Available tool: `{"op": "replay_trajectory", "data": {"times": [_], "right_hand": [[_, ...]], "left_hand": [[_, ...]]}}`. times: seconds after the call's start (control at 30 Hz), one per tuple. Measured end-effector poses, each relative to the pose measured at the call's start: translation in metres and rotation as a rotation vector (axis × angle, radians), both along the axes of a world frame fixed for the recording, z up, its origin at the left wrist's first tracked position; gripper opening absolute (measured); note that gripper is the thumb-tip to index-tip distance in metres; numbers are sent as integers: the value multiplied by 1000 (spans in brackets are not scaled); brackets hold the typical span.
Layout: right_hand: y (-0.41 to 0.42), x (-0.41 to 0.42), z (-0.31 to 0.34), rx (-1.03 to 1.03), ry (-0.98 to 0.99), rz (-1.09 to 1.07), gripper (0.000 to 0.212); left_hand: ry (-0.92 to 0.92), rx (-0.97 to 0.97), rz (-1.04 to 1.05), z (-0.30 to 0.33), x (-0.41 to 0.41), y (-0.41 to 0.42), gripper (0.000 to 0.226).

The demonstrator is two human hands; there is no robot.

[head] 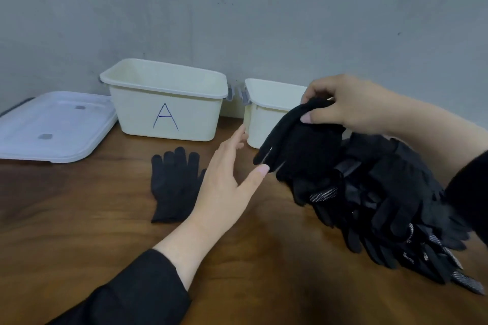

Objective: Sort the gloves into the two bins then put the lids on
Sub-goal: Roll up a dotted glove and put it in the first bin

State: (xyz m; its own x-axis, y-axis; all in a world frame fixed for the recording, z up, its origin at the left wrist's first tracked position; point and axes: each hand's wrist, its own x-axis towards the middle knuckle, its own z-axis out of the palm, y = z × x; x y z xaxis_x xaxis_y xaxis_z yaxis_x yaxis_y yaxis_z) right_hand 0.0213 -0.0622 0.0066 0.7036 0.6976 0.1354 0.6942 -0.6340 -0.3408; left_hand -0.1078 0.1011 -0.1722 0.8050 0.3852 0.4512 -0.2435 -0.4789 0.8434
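Observation:
A cream bin marked A (169, 103) stands at the back of the wooden table, with a second cream bin (266, 113) to its right, partly hidden. My right hand (351, 103) pinches a black knit glove (298, 145) and holds it up in front of the second bin. My left hand (232, 174) reaches toward that glove with straight fingers, its thumb tip touching the glove's fingers. One black glove (171, 185) lies flat on the table in front of bin A. A heap of black gloves (390, 206) covers the right side.
White lids (52, 126) lie stacked at the far left beside bin A. A grey wall (237, 8) runs directly behind the bins. The wooden table (79, 206) shows bare wood at front left.

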Motion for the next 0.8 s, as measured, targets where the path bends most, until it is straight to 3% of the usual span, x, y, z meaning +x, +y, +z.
{"op": "replay_trajectory", "data": {"times": [0.07,0.2,0.37,0.5,0.67,0.8], "right_hand": [[16,-13,-12,-84,9,61,12],[45,-31,-30,-144,75,141,20],[56,-31,-24,-68,322,130,26],[76,-35,-22,124,495,125,4],[114,-39,-27,283,535,187,12],[145,-33,-27,282,366,129,9]], "left_hand": [[28,-66,-74,1,-7,1,65],[44,-121,-90,1,-22,13,15],[41,-183,-20,3,-37,47,20],[19,-288,-28,3,-48,79,18],[13,-283,59,-4,-61,121,18],[-26,-296,244,-11,-68,155,14]]}}
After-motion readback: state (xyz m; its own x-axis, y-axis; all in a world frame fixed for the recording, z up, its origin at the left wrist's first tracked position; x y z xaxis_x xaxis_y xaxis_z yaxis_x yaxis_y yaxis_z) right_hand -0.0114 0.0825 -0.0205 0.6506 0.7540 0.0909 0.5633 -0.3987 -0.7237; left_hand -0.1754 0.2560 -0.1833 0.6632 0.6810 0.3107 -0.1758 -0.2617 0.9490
